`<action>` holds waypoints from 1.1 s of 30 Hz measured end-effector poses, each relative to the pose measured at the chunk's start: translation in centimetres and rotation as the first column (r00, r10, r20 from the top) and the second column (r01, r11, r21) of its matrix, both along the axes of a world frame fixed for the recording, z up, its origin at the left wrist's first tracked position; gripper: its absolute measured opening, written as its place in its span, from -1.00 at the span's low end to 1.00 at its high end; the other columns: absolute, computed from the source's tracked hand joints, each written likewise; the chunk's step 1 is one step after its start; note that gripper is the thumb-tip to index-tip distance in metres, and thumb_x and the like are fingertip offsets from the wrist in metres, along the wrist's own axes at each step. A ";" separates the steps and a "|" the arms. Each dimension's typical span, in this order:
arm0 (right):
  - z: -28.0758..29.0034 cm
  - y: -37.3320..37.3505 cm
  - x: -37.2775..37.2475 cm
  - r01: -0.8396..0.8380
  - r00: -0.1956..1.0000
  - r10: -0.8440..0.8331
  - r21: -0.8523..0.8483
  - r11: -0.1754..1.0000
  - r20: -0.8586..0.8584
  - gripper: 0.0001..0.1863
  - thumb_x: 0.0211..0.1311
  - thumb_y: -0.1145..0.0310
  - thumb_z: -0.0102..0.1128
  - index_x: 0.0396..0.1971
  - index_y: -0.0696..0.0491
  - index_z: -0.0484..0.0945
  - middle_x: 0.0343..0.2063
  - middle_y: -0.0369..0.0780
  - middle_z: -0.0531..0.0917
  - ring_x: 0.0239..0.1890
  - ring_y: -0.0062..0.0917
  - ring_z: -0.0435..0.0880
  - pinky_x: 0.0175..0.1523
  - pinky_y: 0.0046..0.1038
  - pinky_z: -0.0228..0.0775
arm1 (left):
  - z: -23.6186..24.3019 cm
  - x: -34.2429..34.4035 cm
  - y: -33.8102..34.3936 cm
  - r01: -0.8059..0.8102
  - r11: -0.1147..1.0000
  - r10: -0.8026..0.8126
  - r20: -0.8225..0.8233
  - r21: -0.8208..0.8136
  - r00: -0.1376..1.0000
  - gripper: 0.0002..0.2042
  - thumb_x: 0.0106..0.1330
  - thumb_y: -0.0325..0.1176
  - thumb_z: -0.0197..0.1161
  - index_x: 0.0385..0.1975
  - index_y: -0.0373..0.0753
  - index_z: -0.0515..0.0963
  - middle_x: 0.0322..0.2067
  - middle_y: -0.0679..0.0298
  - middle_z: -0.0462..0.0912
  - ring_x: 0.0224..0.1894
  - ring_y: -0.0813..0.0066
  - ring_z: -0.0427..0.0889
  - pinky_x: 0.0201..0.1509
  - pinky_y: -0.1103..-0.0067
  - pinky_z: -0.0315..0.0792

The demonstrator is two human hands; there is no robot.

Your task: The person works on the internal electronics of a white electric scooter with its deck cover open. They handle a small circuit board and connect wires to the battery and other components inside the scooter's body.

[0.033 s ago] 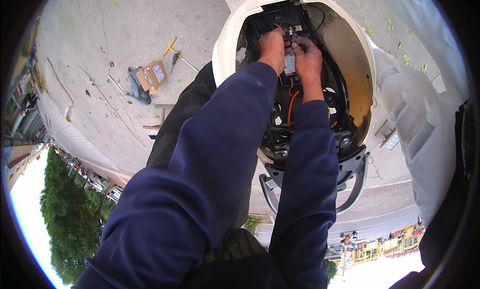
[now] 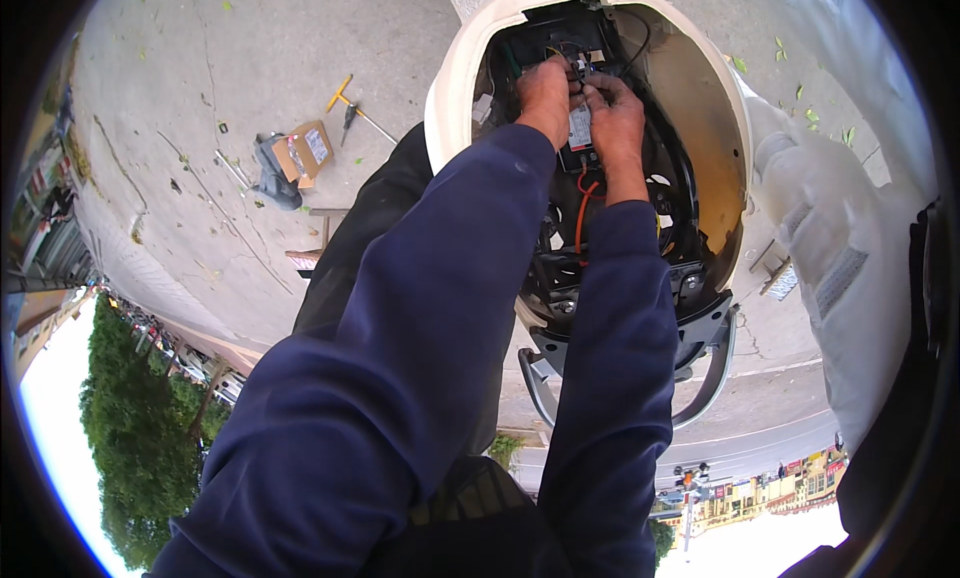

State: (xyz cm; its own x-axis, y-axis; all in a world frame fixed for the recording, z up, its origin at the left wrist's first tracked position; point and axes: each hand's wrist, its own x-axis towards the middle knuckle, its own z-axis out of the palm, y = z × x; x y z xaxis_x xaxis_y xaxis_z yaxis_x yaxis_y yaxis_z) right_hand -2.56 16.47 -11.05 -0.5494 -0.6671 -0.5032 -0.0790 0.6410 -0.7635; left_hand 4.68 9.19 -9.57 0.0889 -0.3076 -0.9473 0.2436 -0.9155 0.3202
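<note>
My left hand [image 2: 545,100] and my right hand [image 2: 616,128] meet inside the open cream body shell [image 2: 449,78] of what looks like a scooter. Their fingertips are closed on thin wires with small connectors [image 2: 581,66]; exactly which piece each one pinches is partly hidden by the fingers. Just below the fingertips, between the hands, is a silver-labelled black box [image 2: 580,130]. An orange cable [image 2: 583,218] runs from near it down along the black frame. At the shell's lower end a grey grab rail [image 2: 712,378] curves outward.
Left on the concrete lie a yellow-handled T-shaped tool [image 2: 342,96], a cardboard box [image 2: 304,154] and grey wrapping [image 2: 276,183]. A white padded cover [image 2: 835,238] hangs along the right. My dark-trousered leg [image 2: 375,203] stands close against the shell's left side.
</note>
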 end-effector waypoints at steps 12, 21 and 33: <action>0.1 -3.0 -0.5 -0.042 0.999 0.047 0.194 0.980 -0.022 -0.77 0.08 0.39 0.24 -0.23 0.08 0.63 -0.28 -0.14 0.69 -0.20 -0.41 0.67 -0.08 -0.43 0.43 | -0.1 0.1 0.1 0.032 0.999 -0.032 0.126 0.005 0.991 -0.87 0.09 -0.34 0.09 -0.43 -0.23 0.50 -0.46 0.24 0.54 -0.42 0.42 0.52 -0.31 0.46 0.43; -0.3 -1.6 -1.5 0.189 0.790 -0.251 0.168 0.968 0.559 -0.69 0.20 0.37 0.18 -0.09 0.19 0.51 -0.30 -0.27 0.61 -0.31 -0.56 0.55 -0.20 -0.52 0.40 | -0.2 0.4 0.2 -0.040 0.999 0.043 0.136 -0.026 0.990 -0.85 0.09 -0.30 0.09 -0.45 -0.22 0.51 -0.48 0.25 0.55 -0.45 0.43 0.52 -0.32 0.49 0.41; 1.4 -1.4 -2.3 0.132 0.796 -0.219 0.191 0.973 0.565 -0.71 0.22 0.37 0.15 -0.08 0.14 0.52 -0.26 -0.30 0.60 -0.22 -0.58 0.50 -0.07 -0.55 0.30 | -0.4 0.0 0.3 -0.071 0.997 0.069 0.118 0.011 0.991 -0.86 0.08 -0.31 0.05 -0.54 -0.22 0.50 -0.53 0.24 0.55 -0.50 0.40 0.52 -0.35 0.49 0.45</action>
